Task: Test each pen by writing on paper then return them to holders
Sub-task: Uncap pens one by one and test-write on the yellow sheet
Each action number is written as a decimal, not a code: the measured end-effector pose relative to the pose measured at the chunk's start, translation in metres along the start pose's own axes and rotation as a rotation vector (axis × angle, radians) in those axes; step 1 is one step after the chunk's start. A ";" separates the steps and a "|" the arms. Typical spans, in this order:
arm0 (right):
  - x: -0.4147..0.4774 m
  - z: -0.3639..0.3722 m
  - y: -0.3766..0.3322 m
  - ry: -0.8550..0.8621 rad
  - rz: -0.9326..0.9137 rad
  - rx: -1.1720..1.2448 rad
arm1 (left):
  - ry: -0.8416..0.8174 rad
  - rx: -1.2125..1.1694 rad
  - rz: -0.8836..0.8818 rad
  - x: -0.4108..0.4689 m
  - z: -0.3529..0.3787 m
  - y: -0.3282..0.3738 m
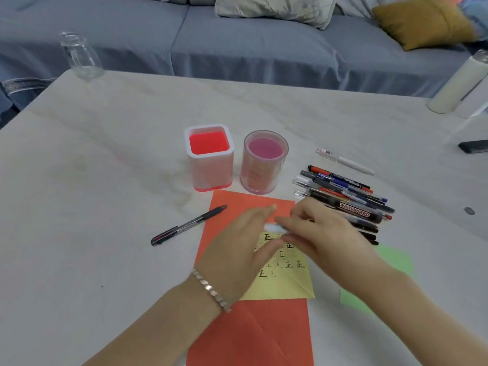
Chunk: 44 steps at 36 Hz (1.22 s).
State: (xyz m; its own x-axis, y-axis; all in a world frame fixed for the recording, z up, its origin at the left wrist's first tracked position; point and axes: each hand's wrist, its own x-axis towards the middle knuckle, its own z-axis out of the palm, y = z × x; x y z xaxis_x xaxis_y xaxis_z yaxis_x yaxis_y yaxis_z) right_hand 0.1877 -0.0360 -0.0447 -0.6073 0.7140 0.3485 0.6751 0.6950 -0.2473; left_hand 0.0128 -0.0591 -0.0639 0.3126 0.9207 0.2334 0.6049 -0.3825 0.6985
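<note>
Left hand: bracelet on the wrist, fingers and thumb curled round one end of a pale pen.
Right hand: meets the left hand and pinches the pen's other end; blurred.
Yellow paper: under both hands, marked with black characters.
Red paper: beneath the yellow sheet.
Pen pile: just beyond the right hand.
Square holder: beyond the left hand, upright.
Round holder: beside the square one.
Black pen: left of the left hand.
</note>
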 end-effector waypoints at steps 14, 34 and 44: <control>-0.001 -0.001 -0.022 0.187 0.990 0.853 | 0.224 -0.534 -0.339 -0.004 0.002 0.013; 0.007 0.018 -0.040 0.311 0.910 0.991 | -0.036 -0.112 0.076 -0.005 0.008 0.014; -0.004 0.006 -0.035 0.496 0.911 1.183 | -0.037 -0.006 -0.165 -0.022 -0.007 -0.002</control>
State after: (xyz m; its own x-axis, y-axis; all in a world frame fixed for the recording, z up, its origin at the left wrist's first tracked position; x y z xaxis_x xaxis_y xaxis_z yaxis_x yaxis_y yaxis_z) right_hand 0.1641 -0.0625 -0.0428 0.1580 0.9807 -0.1153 -0.1183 -0.0971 -0.9882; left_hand -0.0001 -0.0777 -0.0654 0.2366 0.9674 0.0905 0.6457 -0.2261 0.7293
